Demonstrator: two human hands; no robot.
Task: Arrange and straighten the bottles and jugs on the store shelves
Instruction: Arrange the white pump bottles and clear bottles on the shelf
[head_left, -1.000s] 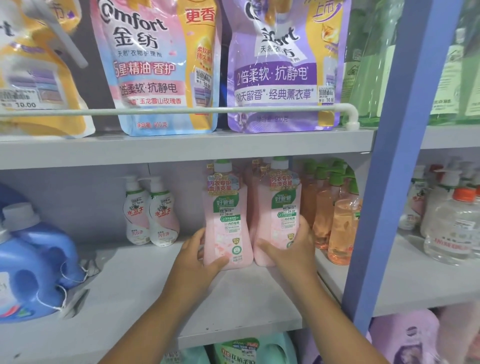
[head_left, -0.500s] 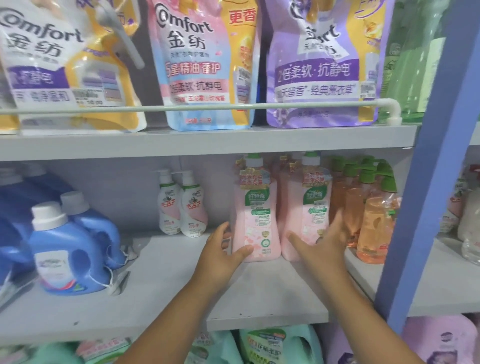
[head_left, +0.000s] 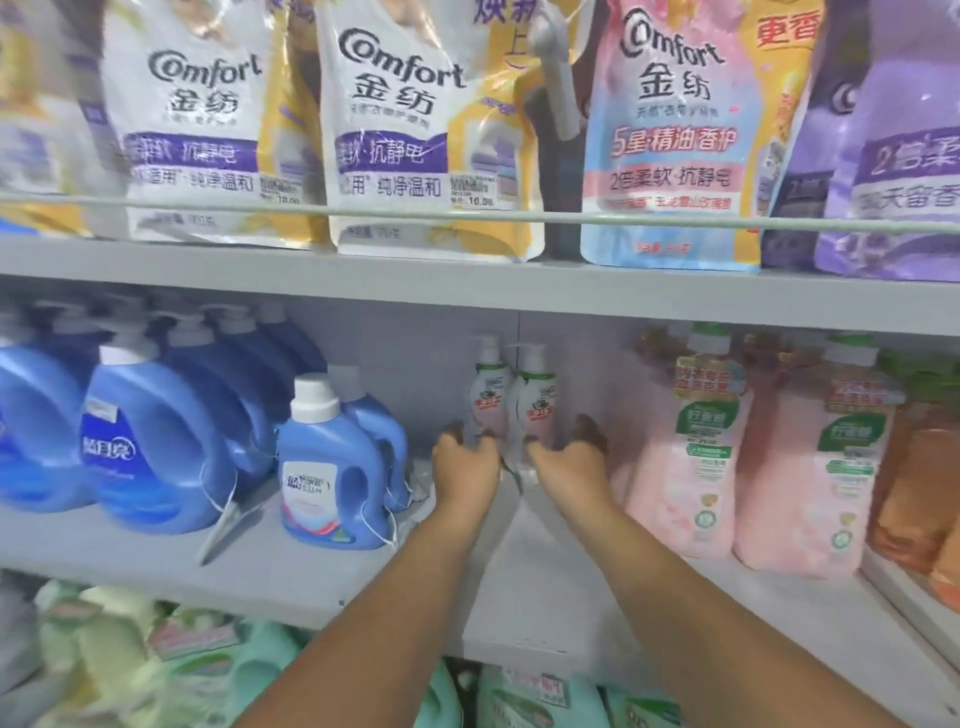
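Observation:
Two small white pump bottles stand side by side at the back of the grey middle shelf. My left hand curls round the base of the left pump bottle. My right hand curls round the base of the right pump bottle. Both arms reach deep over the shelf. Two tall pink bottles stand untouched to the right. The frame is blurred, so the exact finger contact is unclear.
Blue detergent jugs with hanging tags fill the left of the shelf. Orange bottles stand at far right. Comfort refill pouches sit behind a rail above. Green jugs sit on the shelf below.
Both hands left the two pink bottles and moved left and back to the two small white pump bottles. The view swung left, bringing more blue jugs into sight.

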